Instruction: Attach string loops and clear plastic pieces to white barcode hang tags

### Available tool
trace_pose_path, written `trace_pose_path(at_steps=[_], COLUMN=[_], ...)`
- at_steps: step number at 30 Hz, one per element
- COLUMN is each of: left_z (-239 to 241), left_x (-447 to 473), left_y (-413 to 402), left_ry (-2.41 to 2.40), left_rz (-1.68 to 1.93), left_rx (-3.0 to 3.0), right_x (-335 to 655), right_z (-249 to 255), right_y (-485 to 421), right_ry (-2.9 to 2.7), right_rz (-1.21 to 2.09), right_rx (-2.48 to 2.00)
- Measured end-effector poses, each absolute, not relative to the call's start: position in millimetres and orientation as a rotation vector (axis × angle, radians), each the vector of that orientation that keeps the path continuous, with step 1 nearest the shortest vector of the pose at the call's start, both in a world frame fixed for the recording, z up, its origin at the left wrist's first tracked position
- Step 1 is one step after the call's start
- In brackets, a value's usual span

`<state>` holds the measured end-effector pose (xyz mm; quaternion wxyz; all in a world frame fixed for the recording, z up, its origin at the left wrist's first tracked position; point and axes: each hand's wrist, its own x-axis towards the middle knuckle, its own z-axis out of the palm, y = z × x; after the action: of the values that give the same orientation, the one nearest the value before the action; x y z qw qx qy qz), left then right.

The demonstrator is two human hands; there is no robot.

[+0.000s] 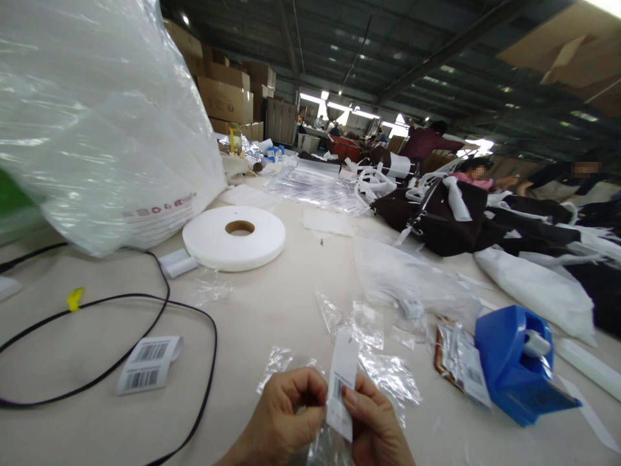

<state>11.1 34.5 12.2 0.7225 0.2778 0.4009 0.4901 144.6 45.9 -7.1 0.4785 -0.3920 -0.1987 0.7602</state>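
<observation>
My right hand (374,424) pinches a white barcode tag (343,375) between thumb and fingers, the tag standing nearly upright. At the tag's left edge, my left hand (291,408) is closed in a pinch; what lies between its fingertips is hidden. Crumpled clear plastic (330,446) hangs below both hands. Small clear plastic bags (369,323) are scattered on the table just beyond them. To the right sits a blue tape dispenser (507,356), with clear-wrapped pieces (458,356) beside it.
A roll of white tape (204,239) lies flat at left. Nearby are a black cable (213,349) and a strip of barcode labels (150,366). A large plastic sack (111,116) bulges over the left side. Dark bags with white-wrapped handles (451,220) pile up at right; people work beyond.
</observation>
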Motion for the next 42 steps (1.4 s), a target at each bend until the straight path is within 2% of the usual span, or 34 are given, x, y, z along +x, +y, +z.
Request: trace_pose_path(at_steps=[8, 19, 27, 42], left_z=[8, 7, 5, 8], left_x=[10, 17, 7, 2], left_y=[33, 31, 32, 31], left_ry=[0.923, 0.718, 0.743, 0.712], left_rz=[1.089, 1.156, 1.17, 1.051], left_rx=[0.946, 0.427, 0.54, 0.657], right_x=[141, 137, 142, 145], right_z=[-5, 0, 2, -3], right_y=[43, 42, 44, 42], right_ry=[-0.379, -0.382, -0.434, -0.465], right_rz=[1.935, 1.918, 1.858, 1.946], right_rx=[-0.881, -0.911, -0.93, -0.878])
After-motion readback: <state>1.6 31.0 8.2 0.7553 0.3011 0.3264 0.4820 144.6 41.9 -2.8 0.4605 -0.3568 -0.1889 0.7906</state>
